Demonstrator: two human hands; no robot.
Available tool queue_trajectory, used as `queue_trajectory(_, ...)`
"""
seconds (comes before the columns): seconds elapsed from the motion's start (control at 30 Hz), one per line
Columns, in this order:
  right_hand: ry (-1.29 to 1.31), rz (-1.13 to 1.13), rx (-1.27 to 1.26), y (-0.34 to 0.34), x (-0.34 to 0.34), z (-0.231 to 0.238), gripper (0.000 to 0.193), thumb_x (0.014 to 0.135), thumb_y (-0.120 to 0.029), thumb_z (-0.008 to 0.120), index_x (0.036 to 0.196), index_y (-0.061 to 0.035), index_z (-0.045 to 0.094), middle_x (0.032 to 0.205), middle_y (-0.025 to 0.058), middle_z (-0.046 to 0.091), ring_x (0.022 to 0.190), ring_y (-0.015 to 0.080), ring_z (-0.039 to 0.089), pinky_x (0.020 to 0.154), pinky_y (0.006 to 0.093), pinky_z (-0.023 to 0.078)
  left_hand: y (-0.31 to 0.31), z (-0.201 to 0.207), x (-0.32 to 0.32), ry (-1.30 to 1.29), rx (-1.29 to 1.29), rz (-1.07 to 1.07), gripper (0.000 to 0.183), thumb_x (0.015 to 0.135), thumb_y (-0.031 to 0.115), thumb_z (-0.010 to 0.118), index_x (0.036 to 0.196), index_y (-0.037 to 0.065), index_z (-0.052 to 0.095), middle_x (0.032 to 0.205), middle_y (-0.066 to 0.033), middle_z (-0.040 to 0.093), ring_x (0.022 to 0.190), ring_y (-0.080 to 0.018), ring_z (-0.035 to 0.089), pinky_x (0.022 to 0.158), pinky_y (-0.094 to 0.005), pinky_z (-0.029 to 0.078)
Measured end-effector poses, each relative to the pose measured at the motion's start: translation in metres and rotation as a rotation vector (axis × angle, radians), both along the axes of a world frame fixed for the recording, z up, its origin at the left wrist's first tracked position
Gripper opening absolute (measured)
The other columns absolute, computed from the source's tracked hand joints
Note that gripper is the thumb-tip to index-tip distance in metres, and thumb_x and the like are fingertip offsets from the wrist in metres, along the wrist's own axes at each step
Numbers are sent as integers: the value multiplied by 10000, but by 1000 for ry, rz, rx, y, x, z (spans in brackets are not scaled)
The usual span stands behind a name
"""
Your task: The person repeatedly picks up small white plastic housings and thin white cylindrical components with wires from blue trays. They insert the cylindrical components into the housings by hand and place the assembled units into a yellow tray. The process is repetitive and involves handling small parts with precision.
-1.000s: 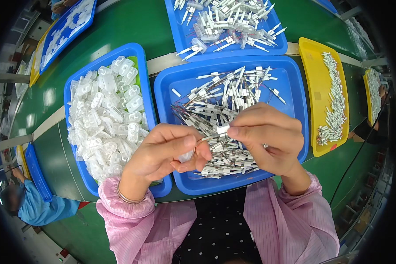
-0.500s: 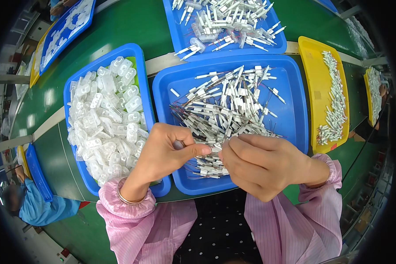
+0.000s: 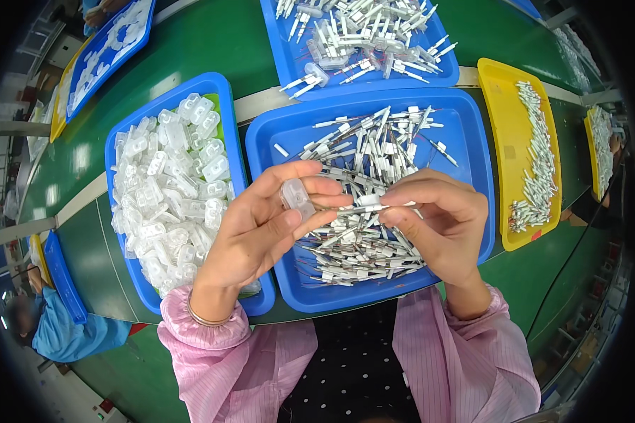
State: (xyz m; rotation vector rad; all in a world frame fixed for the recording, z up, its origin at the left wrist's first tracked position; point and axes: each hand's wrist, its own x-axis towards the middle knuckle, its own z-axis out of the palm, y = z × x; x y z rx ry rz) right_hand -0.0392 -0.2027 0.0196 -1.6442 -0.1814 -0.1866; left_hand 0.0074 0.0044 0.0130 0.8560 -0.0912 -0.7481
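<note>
My left hand [image 3: 247,236] is turned palm up, holding a clear plastic housing [image 3: 297,198] between its thumb and fingers. Between finger and thumb, my right hand [image 3: 446,224] pinches a slim white part with thin wires [image 3: 369,201]. The near end of that part lies close to my left fingertips, and I cannot tell whether they grip it too. Beneath both hands is a blue tray [image 3: 264,130] with a tangled heap of similar wired white parts [image 3: 374,151].
At the left, another blue tray [image 3: 226,92] is heaped with clear housings [image 3: 169,190]. A blue tray with joined pieces [image 3: 374,42] stands at the back. A yellow tray [image 3: 497,141] of small white parts sits at right. Farther left, a person in a blue sleeve [image 3: 70,328] is seated.
My left hand has rolled palm up, bringing the clear housing into view. My right hand has drawn slightly right and turned, so its white part shows. The trays have not visibly shifted.
</note>
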Motion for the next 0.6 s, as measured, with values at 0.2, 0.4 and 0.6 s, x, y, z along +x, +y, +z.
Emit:
queue_trajectory(0.2,135,58,191,-3,-1,7,174,725,121,607,884,51,626,837,112,603,749,121,580,634,209,461,4,0,2,-136,-58,-51,376,862,27,461,1220,-33,364,1184,-222,446,1131,-370,461,929,-422,422)
queue_trajectory(0.4,42,45,80,2,2,8,157,716,111,615,856,41,630,796,104,608,690,109,579,582,204,445,5,-1,-3,-124,-83,-23,360,837,-12,463,1176,-93,373,1063,-197,445,1085,-377,489,881,-417,484)
queue_trajectory(0.6,-34,11,-102,2,2,10,139,685,77,641,812,18,634,675,85,598,563,102,559,494,198,407,5,-3,-3,-160,-59,-1,376,837,-12,463,1192,-97,373,1038,-181,450,1024,-348,529,862,-424,496)
